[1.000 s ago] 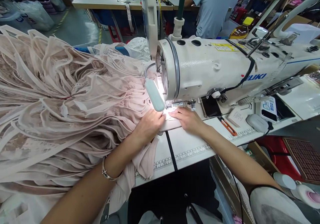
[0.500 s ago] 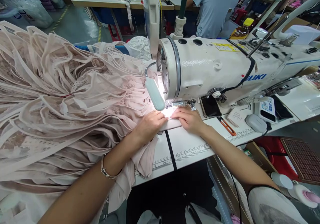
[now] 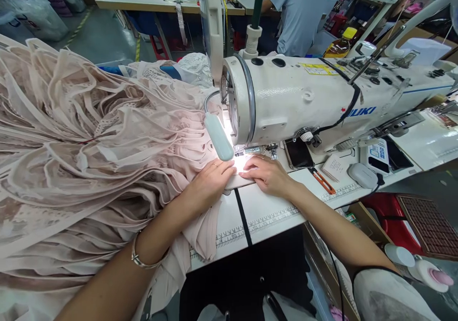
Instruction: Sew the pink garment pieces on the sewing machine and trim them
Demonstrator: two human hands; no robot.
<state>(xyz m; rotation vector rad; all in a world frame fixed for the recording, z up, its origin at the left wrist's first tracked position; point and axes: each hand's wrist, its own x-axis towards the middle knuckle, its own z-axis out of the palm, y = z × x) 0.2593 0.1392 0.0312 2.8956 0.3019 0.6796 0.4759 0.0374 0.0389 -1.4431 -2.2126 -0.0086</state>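
Note:
At the needle area of a white sewing machine (image 3: 282, 104), my left hand (image 3: 214, 180) presses closed fingers on pale pink fabric just below a mint-green lamp (image 3: 219, 137). My right hand (image 3: 268, 174) is on the other side, its thumb and fingertips pinched at the cloth's edge under the bright light. A narrow gap separates the two hands. Glare and my fingers hide most of the piece being held. A large heap of pale pink lace-trimmed garments (image 3: 118, 154) spreads to the left, touching my left forearm.
Right of my hands lie a dark phone (image 3: 298, 154), an orange cutter (image 3: 322, 181), a paper pad (image 3: 335, 168) and a grey-white case (image 3: 363, 175). A printed ruler (image 3: 274, 216) runs along the table's front edge. Beyond the machine, a person in a blue shirt (image 3: 298, 15) works.
My left hand has shifted slightly, its fingers lying flatter beside the lamp. The right fingertips have moved a little left and lower. The whole view has drifted slightly.

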